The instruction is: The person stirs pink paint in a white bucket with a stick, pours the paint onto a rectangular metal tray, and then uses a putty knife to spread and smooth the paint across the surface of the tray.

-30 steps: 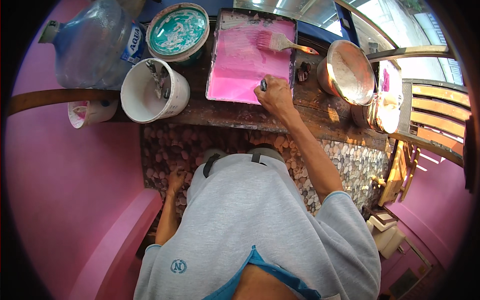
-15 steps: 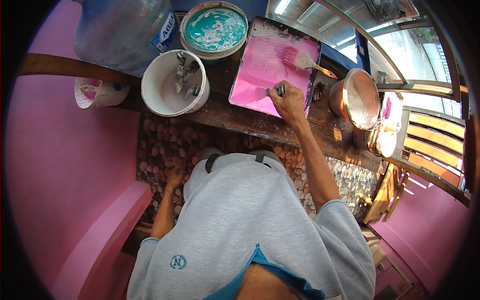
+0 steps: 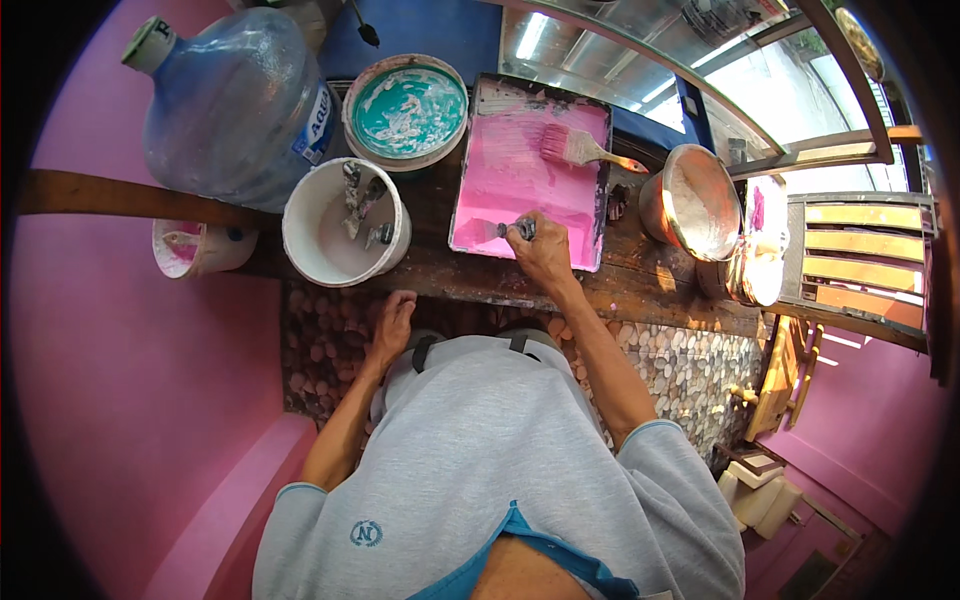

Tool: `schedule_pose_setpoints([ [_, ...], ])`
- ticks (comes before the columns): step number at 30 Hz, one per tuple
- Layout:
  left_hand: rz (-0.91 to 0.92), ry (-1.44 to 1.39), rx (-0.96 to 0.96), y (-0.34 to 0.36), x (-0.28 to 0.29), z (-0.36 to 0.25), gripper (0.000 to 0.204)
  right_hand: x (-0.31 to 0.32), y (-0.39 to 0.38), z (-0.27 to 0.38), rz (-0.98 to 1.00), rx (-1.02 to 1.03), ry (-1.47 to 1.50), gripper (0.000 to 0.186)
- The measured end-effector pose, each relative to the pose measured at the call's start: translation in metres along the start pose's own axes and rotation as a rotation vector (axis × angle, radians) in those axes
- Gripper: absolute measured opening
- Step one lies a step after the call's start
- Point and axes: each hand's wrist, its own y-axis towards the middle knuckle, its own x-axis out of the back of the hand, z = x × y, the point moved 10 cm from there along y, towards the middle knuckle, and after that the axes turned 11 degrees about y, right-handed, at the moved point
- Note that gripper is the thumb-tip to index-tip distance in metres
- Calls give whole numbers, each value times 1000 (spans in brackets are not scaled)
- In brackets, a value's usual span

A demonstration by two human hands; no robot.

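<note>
My right hand (image 3: 545, 252) is closed round the dark, paint-smeared handle of a small putty knife (image 3: 492, 231). Its blade lies in pink paint at the near end of a shallow paint tray (image 3: 530, 190). Farther back in the tray rests a wide paintbrush (image 3: 572, 147), bristles coated pink, handle reaching over the right rim. My left hand (image 3: 393, 325) hangs just short of the bench's front edge, fingers loosely bent, nothing visible in it. A white bucket (image 3: 300, 235) near it holds several dark-handled tools standing in it.
The wooden bench (image 3: 430, 270) carries a teal-lidded tub (image 3: 412, 110), a large blue water bottle (image 3: 235, 110) and a paint-stained bucket (image 3: 690, 200). At left stands a small white pot (image 3: 205, 250) with pink paint. Glass panes (image 3: 620, 75) rise behind; a slatted wooden bench (image 3: 862, 240) is at right.
My right hand and the putty knife have moved left and nearer to me within the tray. My left hand has risen from beside my body toward the bench edge. The view has tilted farther up.
</note>
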Motion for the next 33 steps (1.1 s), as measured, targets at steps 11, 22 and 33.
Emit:
schedule_pose_setpoints([
  [11, -144, 47, -27, 206, -51, -99, 61, 98, -9, -51, -174, -79, -79, 26],
  [22, 246, -620, 245, 244, -129, -88, 70, 136, -21, -72, -164, -14, -139, 22],
  [33, 188, -830, 187, 222, -149, -108, 64, 168, -30, -84, -209, 15, -186, 21],
])
